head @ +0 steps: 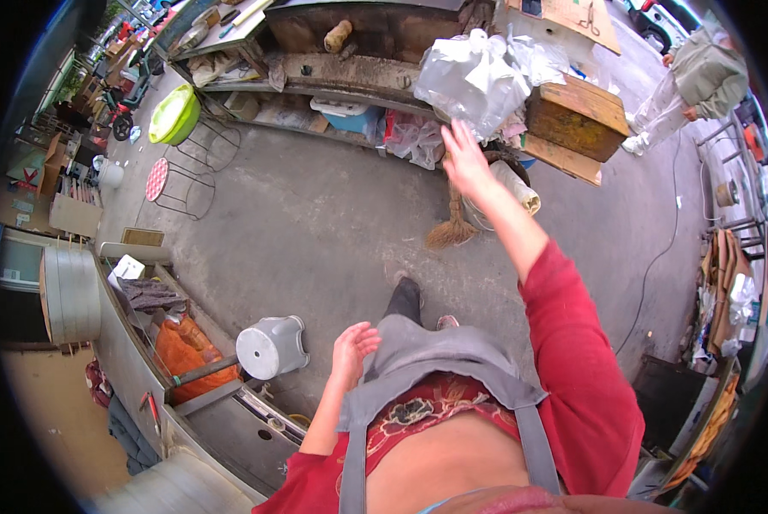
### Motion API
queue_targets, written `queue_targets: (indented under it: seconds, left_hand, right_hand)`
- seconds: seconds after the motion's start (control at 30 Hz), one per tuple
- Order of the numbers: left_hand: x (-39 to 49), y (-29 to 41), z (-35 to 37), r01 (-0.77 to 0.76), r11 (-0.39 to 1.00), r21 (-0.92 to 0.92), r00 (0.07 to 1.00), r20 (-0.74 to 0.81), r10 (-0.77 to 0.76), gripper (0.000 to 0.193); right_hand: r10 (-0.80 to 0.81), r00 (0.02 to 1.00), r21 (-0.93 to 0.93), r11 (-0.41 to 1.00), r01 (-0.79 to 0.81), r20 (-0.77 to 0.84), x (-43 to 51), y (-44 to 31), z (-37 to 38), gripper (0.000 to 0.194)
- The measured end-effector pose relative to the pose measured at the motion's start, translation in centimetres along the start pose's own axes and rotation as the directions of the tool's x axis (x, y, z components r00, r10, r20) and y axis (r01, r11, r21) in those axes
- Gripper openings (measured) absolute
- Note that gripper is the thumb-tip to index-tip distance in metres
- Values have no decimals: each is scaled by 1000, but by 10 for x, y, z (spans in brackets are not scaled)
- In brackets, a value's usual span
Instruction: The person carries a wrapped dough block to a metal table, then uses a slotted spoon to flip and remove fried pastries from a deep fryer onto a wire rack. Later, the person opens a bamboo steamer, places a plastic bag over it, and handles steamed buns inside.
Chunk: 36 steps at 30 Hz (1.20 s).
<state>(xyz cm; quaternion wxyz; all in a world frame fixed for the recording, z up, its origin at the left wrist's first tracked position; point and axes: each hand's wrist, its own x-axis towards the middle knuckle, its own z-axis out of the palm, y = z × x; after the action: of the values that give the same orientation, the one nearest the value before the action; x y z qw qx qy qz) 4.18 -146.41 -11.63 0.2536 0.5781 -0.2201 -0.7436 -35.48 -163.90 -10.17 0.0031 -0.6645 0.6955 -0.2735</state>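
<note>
My right hand [465, 160] is stretched out in front of me, blurred, with nothing seen in it. Its fingertips overlap the lower edge of clear and white plastic bags [471, 80] on the bench; I cannot tell whether they touch. Under that hand a straw broom [453, 230] stands on the floor, beside a bucket holding a pale roll [516, 186]. My left hand [353, 347] hangs loosely at my side, empty, near the grey apron [422, 347]. A grey plastic stool [268, 350] stands to its left.
A wooden box [577, 117] sits right of the bags. At the left are a round stool with a red checked seat [157, 180] and a green basin [175, 115]. A metal counter [230, 430] runs along the lower left. A person [705, 70] stands at upper right, near a floor cable [655, 263].
</note>
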Motion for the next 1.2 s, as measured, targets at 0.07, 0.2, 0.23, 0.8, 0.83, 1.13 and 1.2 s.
queue_targets:
  seconds: [0.07, 0.2, 0.23, 0.8, 0.83, 1.13, 1.2]
  left_hand:
    - [32, 26, 1, 33, 999, -16, 999, 10, -33, 31]
    - [74, 72, 3, -65, 996, -64, 997, -43, 63, 32]
    - [80, 83, 5, -83, 993, -83, 994, -77, 77, 29]
    - [128, 101, 144, 18, 998, -61, 1000, 5, -17, 30]
    - [132, 102, 155, 12, 999, -51, 999, 35, -10, 30]
    - [181, 134, 235, -31, 977, -213, 989, 136, 61, 40]
    - [177, 143, 250, -85, 936, -343, 975, 164, 148, 45]
  right_hand:
    - [48, 988, -145, 989, -26, 147, 53, 25, 19, 69]
    - [30, 957, -608, 778, 157, 287, 123, 89, 45, 75]
    - [75, 957, -625, 771, 123, 280, 133, 105, 49, 73]
    - [-188, 859, 3, 977, 212, 477, 123, 166, 26, 54]
    - [-276, 919, 200, 953, 225, 280, 117, 150, 17, 49]
    - [89, 868, 789, -469, -397, 489, 52, 9, -65, 22]
    - [163, 853, 690, -671, -272, 495, 55, 16, -75, 23]
